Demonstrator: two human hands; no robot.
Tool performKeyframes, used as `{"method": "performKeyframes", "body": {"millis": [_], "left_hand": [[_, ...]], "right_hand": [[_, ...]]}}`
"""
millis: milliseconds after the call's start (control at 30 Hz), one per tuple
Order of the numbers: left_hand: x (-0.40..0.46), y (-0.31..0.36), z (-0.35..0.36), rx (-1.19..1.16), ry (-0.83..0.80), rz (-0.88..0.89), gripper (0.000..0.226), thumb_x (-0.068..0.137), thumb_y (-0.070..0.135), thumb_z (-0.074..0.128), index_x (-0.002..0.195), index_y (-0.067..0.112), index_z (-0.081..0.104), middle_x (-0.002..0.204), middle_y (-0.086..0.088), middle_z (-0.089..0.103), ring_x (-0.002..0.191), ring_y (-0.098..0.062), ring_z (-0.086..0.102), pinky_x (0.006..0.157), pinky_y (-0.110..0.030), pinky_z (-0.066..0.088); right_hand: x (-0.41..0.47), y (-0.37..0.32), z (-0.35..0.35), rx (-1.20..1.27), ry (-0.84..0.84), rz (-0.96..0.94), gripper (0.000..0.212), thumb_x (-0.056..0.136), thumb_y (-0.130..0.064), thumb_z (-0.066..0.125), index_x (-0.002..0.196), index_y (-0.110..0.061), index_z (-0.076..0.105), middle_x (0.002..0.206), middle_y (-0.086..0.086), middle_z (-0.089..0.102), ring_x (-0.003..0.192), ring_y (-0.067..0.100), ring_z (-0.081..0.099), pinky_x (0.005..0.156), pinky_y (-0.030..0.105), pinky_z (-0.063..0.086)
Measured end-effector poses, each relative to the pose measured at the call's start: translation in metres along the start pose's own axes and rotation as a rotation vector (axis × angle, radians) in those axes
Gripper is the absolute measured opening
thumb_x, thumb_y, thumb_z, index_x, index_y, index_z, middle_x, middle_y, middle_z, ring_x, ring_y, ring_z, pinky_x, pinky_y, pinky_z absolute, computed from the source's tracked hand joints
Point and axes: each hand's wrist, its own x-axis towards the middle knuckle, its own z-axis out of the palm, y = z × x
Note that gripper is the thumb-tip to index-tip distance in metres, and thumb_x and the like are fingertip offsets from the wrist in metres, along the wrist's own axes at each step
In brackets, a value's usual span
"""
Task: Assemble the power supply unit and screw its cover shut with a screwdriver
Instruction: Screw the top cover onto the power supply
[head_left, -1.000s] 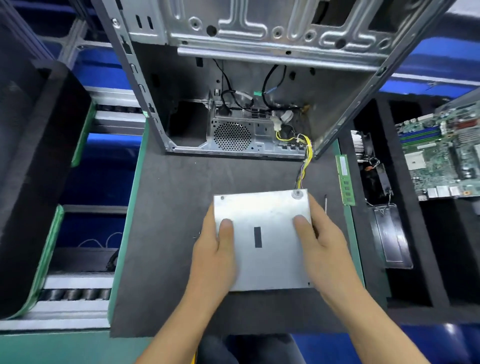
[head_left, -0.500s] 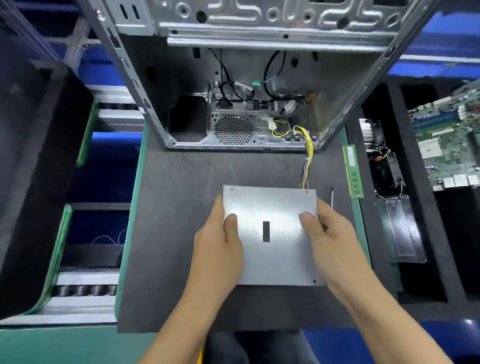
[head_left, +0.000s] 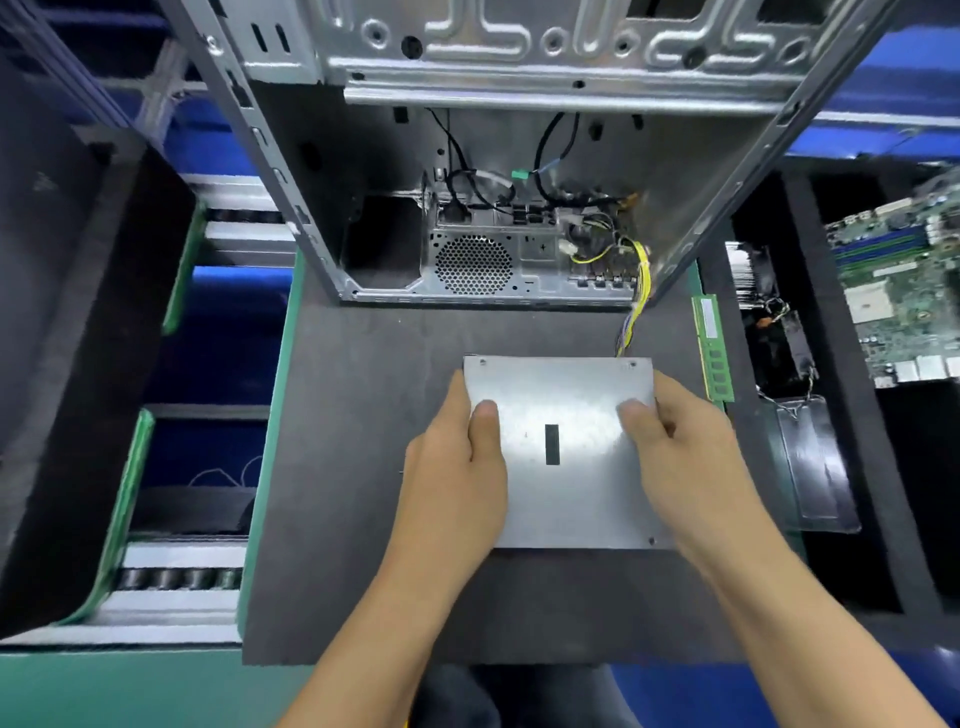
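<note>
The power supply unit's flat silver cover (head_left: 566, 483) with a small black slot lies on the dark foam mat (head_left: 353, 467). My left hand (head_left: 457, 478) grips its left edge, thumb on top. My right hand (head_left: 691, 467) grips its right edge, thumb pressed on the top face. A bundle of yellow and dark wires (head_left: 636, 306) runs from under the cover's far right corner into the open computer case (head_left: 519, 156). The unit's body is hidden beneath the cover. No screwdriver shows clearly.
The open metal case stands at the far end of the mat. A green memory stick (head_left: 712, 348) lies right of the cover. Black foam slots on the right hold a cooler (head_left: 753, 280), a dark panel (head_left: 810, 462) and a motherboard (head_left: 904, 291). Conveyor rollers (head_left: 176, 577) run at left.
The cover has settled squarer and lower over the unit. Both hands slid slightly nearer along its side edges, and the camera moved a little closer.
</note>
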Motion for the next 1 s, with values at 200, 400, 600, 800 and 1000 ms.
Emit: {"method": "performKeyframes", "body": {"millis": [200, 400, 600, 800, 1000], "left_hand": [[0.0, -0.017, -0.009, -0.158, -0.149, -0.001, 0.036, 0.099, 0.049, 0.041, 0.12, 0.078, 0.042, 0.112, 0.041, 0.063, 0.1, 0.02, 0.058, 0.08, -0.005, 0.048], [-0.003, -0.068, -0.044, 0.173, -0.421, 0.045, 0.16, 0.034, 0.048, 0.096, 0.148, 0.059, -0.016, 0.155, 0.045, -0.005, 0.143, 0.02, 0.001, 0.116, -0.027, 0.021], [0.024, -0.063, -0.047, 0.454, -0.486, 0.324, 0.171, 0.032, 0.075, 0.091, 0.15, 0.043, -0.028, 0.16, 0.033, -0.016, 0.146, 0.015, -0.006, 0.118, -0.017, 0.015], [0.044, -0.065, -0.044, 0.533, -0.521, 0.417, 0.172, 0.037, 0.077, 0.089, 0.153, 0.031, -0.029, 0.164, 0.017, -0.02, 0.154, -0.006, -0.004, 0.123, -0.045, 0.024], [0.047, -0.07, -0.04, 0.501, -0.501, 0.427, 0.16, 0.049, 0.061, 0.092, 0.156, 0.025, -0.021, 0.165, 0.007, -0.002, 0.151, -0.012, 0.015, 0.116, -0.041, 0.036]], "right_hand": [[0.01, 0.01, 0.0, -0.205, -0.143, 0.113, 0.059, 0.098, -0.044, 0.049, 0.152, -0.024, 0.033, 0.13, -0.007, 0.06, 0.124, 0.023, 0.05, 0.091, 0.031, 0.042], [0.001, -0.004, -0.004, -0.821, -0.392, -0.537, 0.151, 0.042, -0.1, 0.05, 0.147, -0.033, -0.035, 0.159, -0.011, -0.029, 0.146, 0.014, -0.031, 0.118, 0.037, -0.018], [0.01, -0.025, 0.001, -1.064, -0.509, -0.71, 0.152, 0.046, -0.09, 0.063, 0.148, -0.032, -0.033, 0.157, 0.007, 0.001, 0.148, 0.031, -0.004, 0.122, 0.048, -0.009], [0.007, -0.031, 0.0, -1.111, -0.525, -0.736, 0.14, 0.05, -0.084, 0.063, 0.153, -0.034, -0.018, 0.152, 0.009, 0.011, 0.139, 0.031, 0.013, 0.117, 0.04, 0.021], [0.008, -0.04, 0.001, -1.241, -0.518, -0.769, 0.134, 0.049, -0.084, 0.057, 0.155, -0.03, -0.004, 0.145, 0.014, 0.025, 0.125, 0.037, 0.031, 0.109, 0.045, 0.032]]}}
